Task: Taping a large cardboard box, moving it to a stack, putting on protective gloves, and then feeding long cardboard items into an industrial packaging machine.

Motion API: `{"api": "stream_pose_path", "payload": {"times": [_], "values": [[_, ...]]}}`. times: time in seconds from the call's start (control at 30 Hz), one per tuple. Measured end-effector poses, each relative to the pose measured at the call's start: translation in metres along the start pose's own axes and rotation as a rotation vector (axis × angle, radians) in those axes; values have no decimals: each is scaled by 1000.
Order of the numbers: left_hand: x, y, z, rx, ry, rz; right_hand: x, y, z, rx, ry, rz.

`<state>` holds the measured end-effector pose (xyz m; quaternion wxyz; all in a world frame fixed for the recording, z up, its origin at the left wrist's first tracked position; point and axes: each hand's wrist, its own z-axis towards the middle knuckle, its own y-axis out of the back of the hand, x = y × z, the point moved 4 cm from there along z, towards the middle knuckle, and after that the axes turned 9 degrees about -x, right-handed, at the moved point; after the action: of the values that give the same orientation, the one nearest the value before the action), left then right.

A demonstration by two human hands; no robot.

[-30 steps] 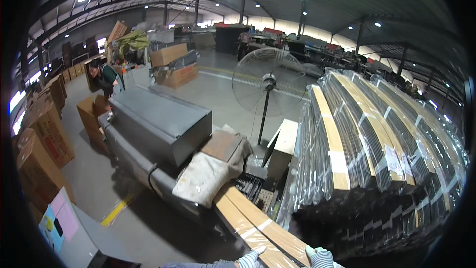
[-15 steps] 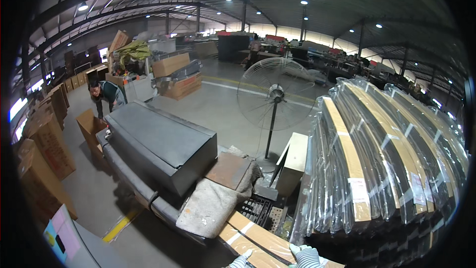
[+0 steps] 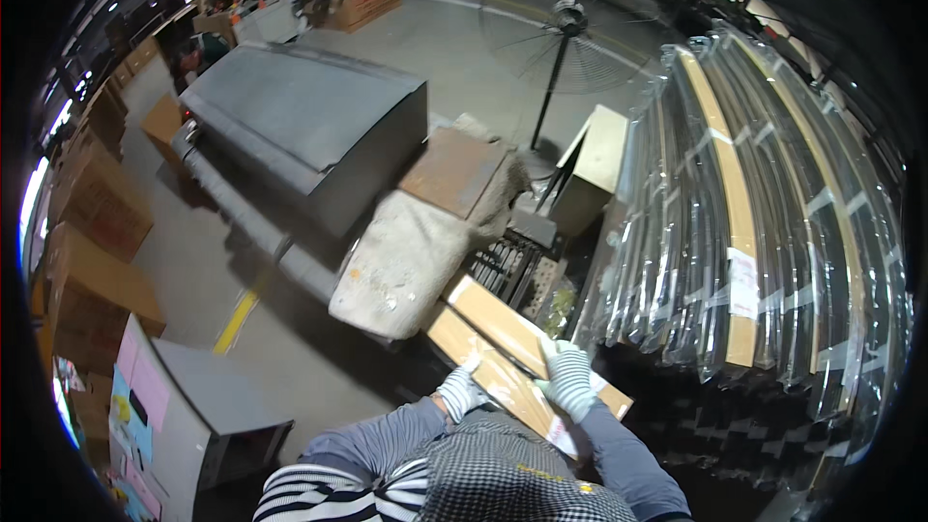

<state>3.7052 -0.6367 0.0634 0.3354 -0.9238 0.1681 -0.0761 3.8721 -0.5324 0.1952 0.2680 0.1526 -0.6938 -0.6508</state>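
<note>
Standing in a wide, dim workshop on a grey concrete floor (image 3: 449, 46) crossed by a yellow painted line (image 3: 235, 321). Facing a worn, pale-grey cloth pad (image 3: 398, 266), topped toward the rear by a flat rust-brown plate (image 3: 449, 171), with a black wire-cage pedestal fan (image 3: 568, 19) well beyond. Flanked at right by a packed row of dark panels (image 3: 657, 232) and tan strips in clear plastic wrap.

Bordered at far left by brown cardboard cartons (image 3: 101, 198); cannot tell their contents. Placed near an open-sided grey-white box (image 3: 208, 387), dark inside and hung with pink and blue sheets. Also facing a long, dark-grey rectangular box (image 3: 300, 111) resting on a grey bench (image 3: 227, 193).

Holding two long, flat tan boards (image 3: 498, 322), side by side and shiny with clear tape, between the pad's near edge and the body. Gripping the left edge with the white-gloved left hand (image 3: 460, 391), fingers partly hidden. Clasping the right board with the stripe-gloved right hand (image 3: 568, 379), thumb apart from fingers.
</note>
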Motion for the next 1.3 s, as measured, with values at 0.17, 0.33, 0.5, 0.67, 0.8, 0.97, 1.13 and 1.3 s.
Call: {"api": "stream_pose_path", "payload": {"times": [0.17, 0.33, 0.5, 0.67, 0.8, 0.97, 1.13, 1.3], "values": [[-44, -23, 49, 260, -67, -58, 1, 10, 58, -348, 124, 89], [-101, -3, 89, -185, -337, 276, 60, 225, 37, -867, 124, 112], [-48, -17, 180, 149, -151, 294, -24, 299, -81, -943, -456, -256], [66, -181, 67, 506, 89, 525, -70, 242, -88, -744, -504, -310], [103, -280, 35, 757, -6, 667, -62, 247, -85, -865, -609, -152], [48, -343, 51, 757, 0, 385, 20, 265, -106, -605, -374, -23], [29, -366, -75, 412, -111, 693, -71, 250, -91, -659, -683, 6], [44, -318, 31, 665, -305, 697, -109, 197, -59, -529, -569, -334]]}}
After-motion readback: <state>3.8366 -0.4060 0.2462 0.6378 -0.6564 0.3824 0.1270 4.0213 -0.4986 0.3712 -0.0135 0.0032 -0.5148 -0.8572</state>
